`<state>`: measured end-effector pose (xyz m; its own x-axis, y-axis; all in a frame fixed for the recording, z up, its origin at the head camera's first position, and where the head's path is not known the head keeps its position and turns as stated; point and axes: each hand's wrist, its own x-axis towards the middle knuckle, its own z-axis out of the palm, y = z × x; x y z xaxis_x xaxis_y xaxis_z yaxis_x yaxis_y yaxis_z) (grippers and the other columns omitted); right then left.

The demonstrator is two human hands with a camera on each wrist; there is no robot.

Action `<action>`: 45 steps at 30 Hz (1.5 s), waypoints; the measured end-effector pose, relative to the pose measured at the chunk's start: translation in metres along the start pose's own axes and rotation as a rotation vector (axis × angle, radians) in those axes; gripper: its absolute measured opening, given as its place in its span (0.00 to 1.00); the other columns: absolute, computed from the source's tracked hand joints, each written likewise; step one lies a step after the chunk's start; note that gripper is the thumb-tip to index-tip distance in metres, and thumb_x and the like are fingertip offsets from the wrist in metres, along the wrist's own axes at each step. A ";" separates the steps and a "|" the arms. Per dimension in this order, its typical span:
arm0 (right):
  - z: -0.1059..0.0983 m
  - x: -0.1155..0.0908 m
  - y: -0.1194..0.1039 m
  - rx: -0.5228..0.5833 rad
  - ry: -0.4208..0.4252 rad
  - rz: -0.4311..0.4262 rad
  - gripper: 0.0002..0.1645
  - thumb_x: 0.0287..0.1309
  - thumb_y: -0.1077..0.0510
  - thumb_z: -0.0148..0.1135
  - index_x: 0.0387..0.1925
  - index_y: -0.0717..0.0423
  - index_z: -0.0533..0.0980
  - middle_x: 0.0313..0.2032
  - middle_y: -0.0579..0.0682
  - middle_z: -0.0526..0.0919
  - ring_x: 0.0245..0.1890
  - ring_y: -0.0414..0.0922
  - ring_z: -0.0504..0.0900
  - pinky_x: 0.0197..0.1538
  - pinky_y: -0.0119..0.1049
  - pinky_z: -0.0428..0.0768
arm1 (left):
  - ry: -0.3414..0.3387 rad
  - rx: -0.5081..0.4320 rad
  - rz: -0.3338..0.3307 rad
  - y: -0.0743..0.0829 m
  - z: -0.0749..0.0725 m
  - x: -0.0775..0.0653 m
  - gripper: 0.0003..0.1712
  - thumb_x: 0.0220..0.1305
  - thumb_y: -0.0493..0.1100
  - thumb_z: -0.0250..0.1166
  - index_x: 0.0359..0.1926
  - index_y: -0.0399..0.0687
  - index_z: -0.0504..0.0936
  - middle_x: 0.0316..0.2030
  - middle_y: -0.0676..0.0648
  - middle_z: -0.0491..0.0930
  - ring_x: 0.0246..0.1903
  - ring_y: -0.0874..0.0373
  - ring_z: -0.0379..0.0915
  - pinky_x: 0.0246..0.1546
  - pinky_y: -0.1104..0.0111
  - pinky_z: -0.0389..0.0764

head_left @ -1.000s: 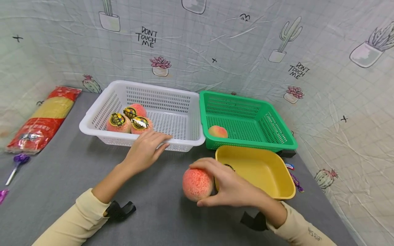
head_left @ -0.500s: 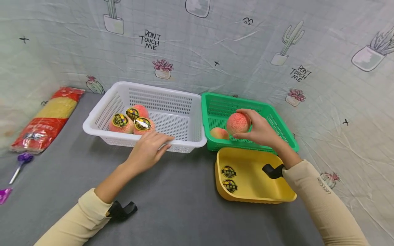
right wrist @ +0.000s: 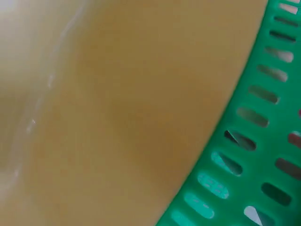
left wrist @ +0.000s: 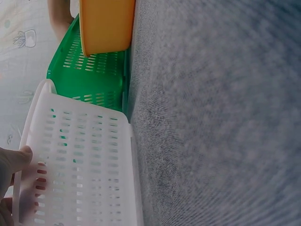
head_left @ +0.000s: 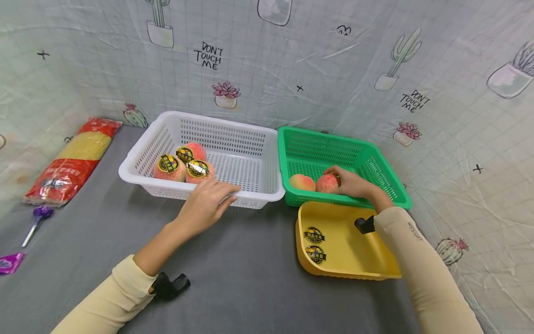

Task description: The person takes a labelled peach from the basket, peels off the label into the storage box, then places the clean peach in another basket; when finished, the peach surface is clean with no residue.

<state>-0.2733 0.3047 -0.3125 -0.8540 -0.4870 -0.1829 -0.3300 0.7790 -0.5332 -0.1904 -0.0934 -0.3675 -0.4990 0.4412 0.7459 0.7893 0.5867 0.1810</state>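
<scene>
In the head view my right hand holds a speckled pink peach inside the green basket, low behind its near wall. A paler, yellow-pink peach lies just to the left of it. My left hand grips the near rim of the white basket; its thumb lies against the outer wall in the left wrist view. Three peaches with black-and-gold stickers, one nearest that hand, sit in the white basket's left part. The right wrist view shows green slotted wall, not the hand.
A yellow bin with two stickers inside stands in front of the green basket, under my right forearm. At the left lie a red-and-yellow bag, a purple lollipop and a purple wrapper. A printed cloth hangs behind.
My right hand has carried the pink peach from in front of the yellow bin, over it, and down into the green basket. The left hand has stayed on the white rim.
</scene>
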 end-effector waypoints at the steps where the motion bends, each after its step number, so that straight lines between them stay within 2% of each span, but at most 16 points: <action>1: 0.000 0.002 0.002 0.008 -0.028 0.004 0.30 0.59 0.65 0.60 0.60 0.67 0.59 0.58 0.71 0.64 0.51 0.61 0.70 0.48 0.51 0.73 | 0.002 -0.001 0.004 0.000 0.000 0.000 0.14 0.54 0.35 0.70 0.43 0.39 0.82 0.37 0.44 0.83 0.39 0.49 0.78 0.51 0.52 0.71; 6: 0.001 0.007 0.009 0.047 -0.105 0.001 0.29 0.58 0.69 0.59 0.58 0.70 0.57 0.60 0.74 0.59 0.53 0.63 0.67 0.48 0.50 0.70 | 0.005 -0.003 0.016 0.001 0.002 -0.001 0.14 0.54 0.34 0.70 0.43 0.39 0.83 0.37 0.44 0.83 0.39 0.49 0.78 0.52 0.51 0.71; 10: 0.001 0.007 0.010 0.099 -0.125 -0.002 0.31 0.59 0.70 0.58 0.59 0.71 0.54 0.60 0.74 0.57 0.53 0.63 0.66 0.50 0.49 0.70 | 0.006 0.000 0.016 0.002 0.001 0.000 0.13 0.54 0.35 0.69 0.43 0.39 0.83 0.37 0.45 0.83 0.39 0.50 0.78 0.45 0.54 0.73; 13: -0.001 0.005 0.009 0.116 -0.137 0.016 0.33 0.60 0.68 0.57 0.62 0.72 0.53 0.60 0.74 0.58 0.54 0.63 0.67 0.51 0.50 0.71 | 0.004 -0.004 0.021 0.002 0.000 0.001 0.13 0.54 0.35 0.69 0.43 0.39 0.82 0.37 0.45 0.83 0.39 0.49 0.78 0.49 0.52 0.72; 20: -0.003 0.003 0.007 0.103 -0.139 0.060 0.37 0.63 0.63 0.58 0.68 0.68 0.53 0.62 0.74 0.58 0.57 0.64 0.65 0.53 0.53 0.71 | -0.002 -0.014 0.020 0.001 -0.001 0.003 0.13 0.55 0.35 0.69 0.44 0.39 0.82 0.38 0.44 0.83 0.39 0.49 0.78 0.47 0.52 0.73; 25: -0.005 0.004 0.004 0.103 -0.131 0.070 0.39 0.63 0.62 0.59 0.68 0.69 0.51 0.64 0.74 0.54 0.62 0.68 0.58 0.57 0.59 0.66 | -0.049 -0.016 -0.004 0.001 -0.005 0.004 0.14 0.57 0.36 0.68 0.45 0.39 0.82 0.40 0.44 0.82 0.42 0.49 0.77 0.53 0.51 0.69; 29: -0.011 0.006 -0.010 0.038 -0.105 0.118 0.44 0.63 0.54 0.60 0.69 0.68 0.49 0.64 0.75 0.52 0.60 0.68 0.61 0.57 0.60 0.65 | -0.110 -0.031 -0.038 0.000 -0.011 0.004 0.14 0.60 0.39 0.65 0.47 0.39 0.81 0.43 0.43 0.82 0.45 0.48 0.76 0.52 0.53 0.70; 31: -0.014 0.007 -0.021 -0.018 -0.059 0.142 0.46 0.62 0.50 0.62 0.69 0.68 0.49 0.65 0.74 0.53 0.60 0.68 0.61 0.57 0.61 0.64 | -0.114 -0.044 -0.066 -0.002 -0.019 0.004 0.14 0.61 0.40 0.65 0.47 0.38 0.81 0.43 0.42 0.81 0.45 0.47 0.76 0.51 0.52 0.71; 33: -0.015 0.010 -0.035 -0.052 0.027 0.149 0.48 0.61 0.48 0.62 0.69 0.67 0.48 0.65 0.73 0.53 0.61 0.67 0.59 0.58 0.61 0.63 | -0.087 -0.059 -0.116 -0.007 -0.029 0.004 0.14 0.61 0.39 0.64 0.46 0.37 0.81 0.43 0.41 0.81 0.46 0.46 0.76 0.50 0.51 0.71; 35: -0.014 0.013 -0.051 -0.029 0.157 0.148 0.49 0.61 0.47 0.62 0.70 0.66 0.47 0.65 0.71 0.52 0.64 0.65 0.56 0.59 0.60 0.63 | -0.036 -0.061 -0.181 -0.015 -0.043 0.005 0.12 0.61 0.37 0.64 0.45 0.36 0.81 0.42 0.41 0.82 0.45 0.45 0.75 0.49 0.52 0.72; 40: 0.002 0.025 -0.097 0.112 0.519 0.064 0.43 0.62 0.52 0.61 0.69 0.61 0.51 0.64 0.67 0.53 0.61 0.61 0.63 0.57 0.54 0.68 | 0.103 -0.014 -0.376 -0.042 -0.081 0.003 0.09 0.58 0.32 0.63 0.40 0.34 0.82 0.41 0.37 0.80 0.44 0.41 0.70 0.48 0.50 0.67; 42: 0.011 0.030 -0.114 0.134 0.597 0.002 0.40 0.61 0.54 0.62 0.67 0.61 0.54 0.63 0.65 0.55 0.59 0.59 0.64 0.56 0.51 0.69 | 0.134 0.016 -0.464 -0.054 -0.093 -0.001 0.10 0.58 0.31 0.62 0.41 0.33 0.81 0.44 0.34 0.78 0.46 0.37 0.67 0.49 0.46 0.63; 45: 0.026 0.037 -0.137 0.136 0.623 -0.081 0.38 0.60 0.56 0.63 0.66 0.61 0.56 0.62 0.63 0.56 0.59 0.57 0.65 0.56 0.48 0.70 | 0.155 0.045 -0.592 -0.070 -0.105 -0.010 0.13 0.59 0.31 0.60 0.44 0.29 0.80 0.49 0.29 0.74 0.49 0.31 0.63 0.50 0.42 0.60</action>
<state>-0.2498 0.1698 -0.2678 -0.9156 -0.1892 0.3547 -0.3842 0.6721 -0.6330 -0.2029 -0.2102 -0.3200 -0.7874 -0.0705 0.6124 0.3765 0.7317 0.5683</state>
